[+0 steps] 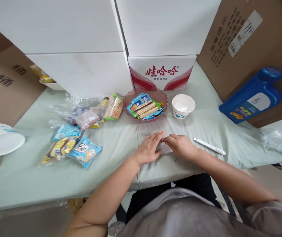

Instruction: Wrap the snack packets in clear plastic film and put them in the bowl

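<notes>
My left hand [150,147] and my right hand [181,144] meet at the fingertips, low over the cloth near the front edge. Between and under them lies a crinkled clear plastic wrapper [166,149]; the fingers of both hands are closed on it, partly hiding it. Right of my right hand lies a white utility knife [209,146]. Just beyond the hands stands a pinkish glass bowl [144,119] with blue snack packets and wrapped biscuit sticks [147,109] in it. Beside it is a white paper bowl [184,107] with clear plastic inside.
Packaged snacks lie to the left, among them a blue packet [86,152], a yellow packet [60,148] and a green-edged packet [113,108]. White plates [4,144] sit at far left. A blue bottle [253,95] and cardboard box [239,42] stand right, a white-red box [163,73] behind.
</notes>
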### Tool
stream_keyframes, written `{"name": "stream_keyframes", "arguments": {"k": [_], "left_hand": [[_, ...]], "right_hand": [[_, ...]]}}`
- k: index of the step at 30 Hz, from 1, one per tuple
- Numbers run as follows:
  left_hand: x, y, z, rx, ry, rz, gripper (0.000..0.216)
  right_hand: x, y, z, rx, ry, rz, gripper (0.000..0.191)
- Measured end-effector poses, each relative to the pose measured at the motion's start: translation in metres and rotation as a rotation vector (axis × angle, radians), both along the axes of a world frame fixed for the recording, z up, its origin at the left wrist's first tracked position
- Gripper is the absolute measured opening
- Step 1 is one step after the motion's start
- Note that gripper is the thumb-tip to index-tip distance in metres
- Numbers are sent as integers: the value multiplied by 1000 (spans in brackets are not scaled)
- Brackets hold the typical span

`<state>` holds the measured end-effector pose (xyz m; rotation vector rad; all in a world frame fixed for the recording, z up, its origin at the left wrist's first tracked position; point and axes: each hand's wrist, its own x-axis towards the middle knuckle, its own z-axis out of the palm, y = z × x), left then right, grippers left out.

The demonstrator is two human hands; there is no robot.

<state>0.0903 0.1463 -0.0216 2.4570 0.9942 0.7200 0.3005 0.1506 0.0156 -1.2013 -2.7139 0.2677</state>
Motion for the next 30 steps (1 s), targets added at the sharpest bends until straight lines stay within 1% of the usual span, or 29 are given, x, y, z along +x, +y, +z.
{"name": "stream_keyframes", "arguments": {"k": [2, 5, 7, 9, 10, 11, 13, 15, 18, 19, 20, 21, 23, 24, 25, 26, 27, 30], "left_hand": [[0, -1, 2, 8, -30, 10, 85], [0, -1, 6, -1, -78, 15, 75], [1, -1, 9, -11, -81, 9, 60], [1, 1, 10, -9, -54, 0, 41], [1, 1, 10, 2, -30, 16, 30], [2, 2, 10, 18, -2, 51, 20], [1, 4, 9, 50, 43, 163, 11], [1, 6, 7, 59, 60, 256, 7], [0, 7, 6, 44, 47, 288, 8], [-1, 7, 6, 38, 44, 290, 9], [-1, 7, 6, 30, 44, 294, 10], [0, 7, 6, 24, 47, 296, 10], [0, 6, 7, 15, 56, 293, 12], [0, 6, 7, 15, 58, 289, 13], [0, 6, 8, 19, 58, 287, 16], [0, 6, 7, 27, 62, 292, 19], [-1, 6, 7, 39, 69, 309, 24], [-6, 10, 3, 98, 104, 432, 35]], "right_hand": [[-6, 12, -6, 5, -68, -53, 23], [-10, 18, -18, 40, -102, -117, 26], [-10, 16, -24, 59, -75, -129, 27], [-10, 14, -27, 67, -42, -120, 28], [-10, 13, -28, 67, -28, -112, 28], [-10, 12, -28, 66, -16, -106, 28], [-10, 13, -29, 64, 2, -119, 28], [-7, 17, -29, 80, 21, -191, 27], [2, 23, -29, 185, 93, -388, 23], [5, 25, -28, 232, 142, -426, 23], [8, 25, -26, 270, 200, -417, 22], [9, 24, -24, 287, 258, -348, 21], [9, 21, -21, 241, 331, -82, 18], [7, 18, -20, 187, 338, 50, 18], [4, 15, -20, 130, 332, 142, 19], [1, 13, -21, 80, 320, 189, 20], [-2, 10, -22, 48, 310, 192, 22], [-7, 4, -28, 39, 287, 132, 19]]}}
